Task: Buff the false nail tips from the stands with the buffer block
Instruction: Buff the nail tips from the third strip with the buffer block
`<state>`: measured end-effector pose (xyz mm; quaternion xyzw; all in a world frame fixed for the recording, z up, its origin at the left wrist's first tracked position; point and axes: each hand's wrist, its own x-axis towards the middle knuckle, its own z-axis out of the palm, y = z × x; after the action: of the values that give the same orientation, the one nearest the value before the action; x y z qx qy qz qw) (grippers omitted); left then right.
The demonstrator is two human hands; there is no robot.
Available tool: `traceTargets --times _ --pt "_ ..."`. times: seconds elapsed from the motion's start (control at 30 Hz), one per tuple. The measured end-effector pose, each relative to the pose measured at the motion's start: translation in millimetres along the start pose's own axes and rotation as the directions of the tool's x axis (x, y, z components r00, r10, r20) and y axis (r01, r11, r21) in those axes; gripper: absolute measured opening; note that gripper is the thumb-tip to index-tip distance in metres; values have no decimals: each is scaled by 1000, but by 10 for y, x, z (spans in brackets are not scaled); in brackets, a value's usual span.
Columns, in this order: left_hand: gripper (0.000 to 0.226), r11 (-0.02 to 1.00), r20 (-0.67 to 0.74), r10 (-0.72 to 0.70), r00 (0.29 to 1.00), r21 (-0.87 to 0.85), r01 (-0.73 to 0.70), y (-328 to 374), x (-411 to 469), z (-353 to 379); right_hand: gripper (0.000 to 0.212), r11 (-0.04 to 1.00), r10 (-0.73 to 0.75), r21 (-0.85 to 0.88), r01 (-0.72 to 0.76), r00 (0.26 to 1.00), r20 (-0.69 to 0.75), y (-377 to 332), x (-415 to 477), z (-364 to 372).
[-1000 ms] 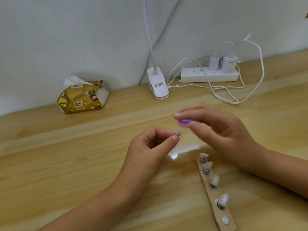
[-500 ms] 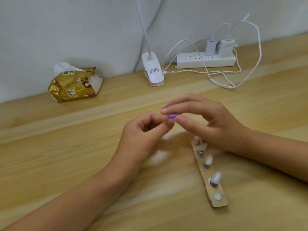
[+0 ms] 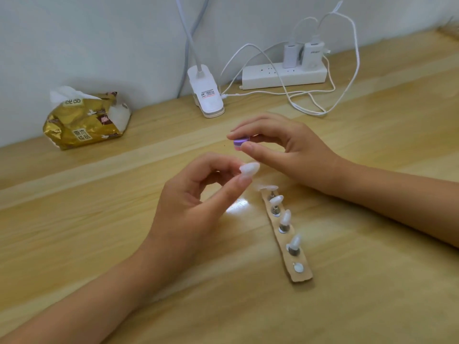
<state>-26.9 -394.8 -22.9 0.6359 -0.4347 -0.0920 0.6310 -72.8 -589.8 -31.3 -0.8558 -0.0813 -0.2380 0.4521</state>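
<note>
My left hand [image 3: 196, 207] pinches a white false nail tip [image 3: 249, 169] between thumb and forefinger, held up over the wooden table. Just above and to its right, my right hand [image 3: 285, 147] grips a small purple buffer block [image 3: 241, 142] between thumb and fingertips. The block and the tip are a short gap apart. Below the hands lies a brown cardboard strip [image 3: 301, 276] carrying several small metal stands with white nail tips [image 3: 285, 219] on them. The nearest spot on the strip holds only a white disc [image 3: 298, 268].
A gold tissue pack [image 3: 84, 120] sits at the back left by the wall. A white lamp clip [image 3: 207, 93] with its stalk stands behind the hands. A white power strip [image 3: 268, 76] with two chargers and looping white cables [image 3: 308, 105] lies at the back right.
The buffer block had been touching the tip in my left hand; now my right hand has lifted it away, and the whole white tip shows in my left fingers.
</note>
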Motion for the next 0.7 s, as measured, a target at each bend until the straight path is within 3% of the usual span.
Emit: traceTargets --times 0.07,0.13,0.2,0.27,0.37,0.57,0.7 --pt "7 982 131 164 978 73 -174 76 -94 61 23 1000 2 11 -2 1000 0 16 -6 9" --pt "4 916 288 328 900 138 -378 123 -153 110 22 999 27 43 -26 1000 -11 24 -5 2" --pt "11 770 396 466 791 259 -583 128 -189 171 21 995 57 77 -56 998 -13 20 2 -4" --pt "18 642 439 526 729 358 -678 103 -217 217 21 993 79 88 -79 997 -3 16 10 -2" --pt "23 578 471 520 713 420 -699 61 -241 264 21 992 90 88 -92 996 20 34 10 1" --pt "19 613 543 405 735 436 -659 -25 -177 197 21 984 128 118 -132 991 37 26 6 -12" --pt "13 627 616 365 699 393 -673 -52 -123 83 19 968 189 164 -191 982 23 20 24 -26"
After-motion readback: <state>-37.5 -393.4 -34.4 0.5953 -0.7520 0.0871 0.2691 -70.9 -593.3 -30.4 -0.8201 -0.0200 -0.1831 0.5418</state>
